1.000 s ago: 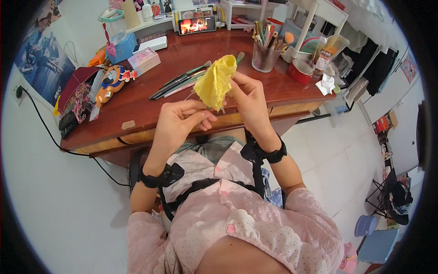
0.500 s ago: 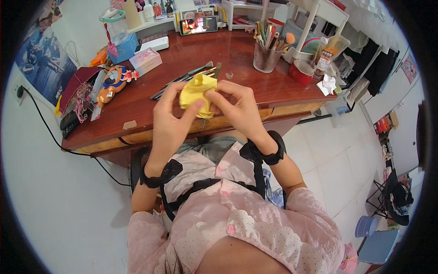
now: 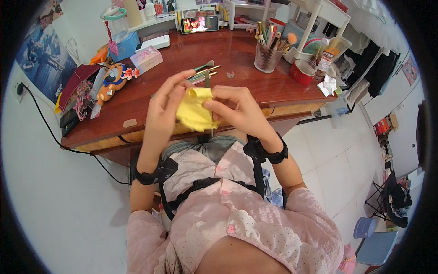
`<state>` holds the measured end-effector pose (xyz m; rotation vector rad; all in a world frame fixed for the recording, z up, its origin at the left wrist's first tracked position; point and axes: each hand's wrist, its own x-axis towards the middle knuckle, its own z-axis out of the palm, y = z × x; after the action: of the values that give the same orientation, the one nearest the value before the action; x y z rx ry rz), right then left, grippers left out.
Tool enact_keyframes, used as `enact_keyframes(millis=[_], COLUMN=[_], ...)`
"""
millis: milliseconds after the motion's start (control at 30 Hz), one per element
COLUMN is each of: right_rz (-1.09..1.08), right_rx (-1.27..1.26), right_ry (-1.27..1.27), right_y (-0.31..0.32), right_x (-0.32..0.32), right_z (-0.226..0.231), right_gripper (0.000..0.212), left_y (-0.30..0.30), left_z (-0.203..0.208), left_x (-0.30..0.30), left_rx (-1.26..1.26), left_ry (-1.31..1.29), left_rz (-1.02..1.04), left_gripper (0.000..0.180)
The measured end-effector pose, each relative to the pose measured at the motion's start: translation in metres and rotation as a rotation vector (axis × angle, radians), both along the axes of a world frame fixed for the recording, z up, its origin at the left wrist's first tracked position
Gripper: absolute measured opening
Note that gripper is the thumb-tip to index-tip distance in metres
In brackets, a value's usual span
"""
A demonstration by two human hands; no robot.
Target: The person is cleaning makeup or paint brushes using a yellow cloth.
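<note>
Since the last frame, my left hand (image 3: 162, 105) swings a little leftward with its fingers stretching out, and the yellow piece (image 3: 195, 109) sits slightly lower in my view. Nearest me are the pink shirt (image 3: 292, 228), the denim shorts (image 3: 219, 148) and a black band (image 3: 270, 153) on each wrist. My right hand (image 3: 237, 107) pinches the piece's right edge between thumb and fingers. The left is blurred at its other edge; I cannot tell whether it grips. The piece is crumpled, held between the hands by the front edge of the surface (image 3: 182, 52). Just beyond lie pens (image 3: 204, 77), with a toy (image 3: 110, 86) to the left and a tissue (image 3: 327, 85) to the right. Farther back I see a small box (image 3: 146, 62), a red tub (image 3: 300, 76) and a cup (image 3: 268, 60) full of brushes. At the back, a phone (image 3: 200, 24) stands on its side, its screen lit.
</note>
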<state>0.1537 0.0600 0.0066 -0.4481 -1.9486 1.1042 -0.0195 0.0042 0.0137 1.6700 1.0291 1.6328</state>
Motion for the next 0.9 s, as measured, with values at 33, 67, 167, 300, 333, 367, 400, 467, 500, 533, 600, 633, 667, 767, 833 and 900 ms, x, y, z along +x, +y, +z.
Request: enact_keyframes(millis=[33,67,167,300,333,367,400,467,500,533,600,633,667,767,833,900], right_rz=[0.075,0.14,0.211,0.241,0.242,0.235,0.227,0.201,0.177,0.178,0.067,0.067,0.028,0.006,0.02,0.109], right_rx=[-0.062,-0.062,-0.083,-0.052,-0.051,-0.015,0.018,0.051,0.084,0.083,0.207,0.207,0.315,0.397,0.37,0.138], right_ry=[-0.032,-0.056,-0.097,-0.094,-0.096,-0.099,-0.1,-0.077,-0.054,-0.054,-0.141,-0.141,-0.114,-0.102,-0.116,-0.164], right_y=[0.0,0.0,-0.002,-0.008,-0.007,-0.006,-0.005,-0.005,-0.006,-0.007,-0.01,-0.01,-0.009,-0.008,-0.008,-0.009], right_x=[0.002,0.002,-0.002,-0.001,-0.001,-0.001,-0.001,-0.001,-0.002,-0.001,0.001,0.001,0.001,0.002,0.004,0.006], right_z=[0.0,-0.002,-0.004,0.003,0.003,0.003,0.002,0.003,0.004,0.006,0.013,0.012,0.011,0.012,0.015,0.018], right_gripper=[0.017,0.017,0.018,0.019,0.019,0.019,0.018,0.018,0.018,0.018,0.014,0.014,0.014,0.013,0.013,0.016], left_y=[0.003,0.005,-0.002,-0.003,-0.003,-0.003,-0.003,-0.006,-0.008,-0.01,-0.011,-0.011,-0.01,-0.008,-0.01,-0.012], left_z=[-0.002,-0.003,0.0,-0.002,-0.003,-0.003,-0.003,-0.001,0.001,0.002,0.003,0.001,0.0,-0.002,0.004,0.008], left_x=[-0.006,-0.013,-0.007,-0.012,-0.014,-0.014,-0.014,-0.011,-0.009,-0.007,-0.007,-0.008,-0.008,-0.005,0.006,0.008], left_rx=[-0.001,-0.038,-0.145,-0.231,-0.163,-0.095,-0.095,-0.023,-0.024,-0.05,-0.075,-0.037,0.001,0.035,-0.011,-0.058], left_ry=[0.0,0.02,-0.111,-0.163,-0.134,-0.105,-0.105,-0.101,-0.101,-0.163,-0.224,-0.206,-0.188,-0.233,-0.287,-0.34], left_rz=[-0.002,-0.101,-0.272,-0.344,-0.295,-0.246,-0.246,-0.149,-0.148,-0.096,-0.043,0.002,0.048,-0.002,-0.051,-0.102], left_gripper=[0.027,0.03,0.028,0.017,0.015,0.013,0.013,0.009,0.009,0.007,0.004,0.005,0.007,0.011,0.014,0.016])
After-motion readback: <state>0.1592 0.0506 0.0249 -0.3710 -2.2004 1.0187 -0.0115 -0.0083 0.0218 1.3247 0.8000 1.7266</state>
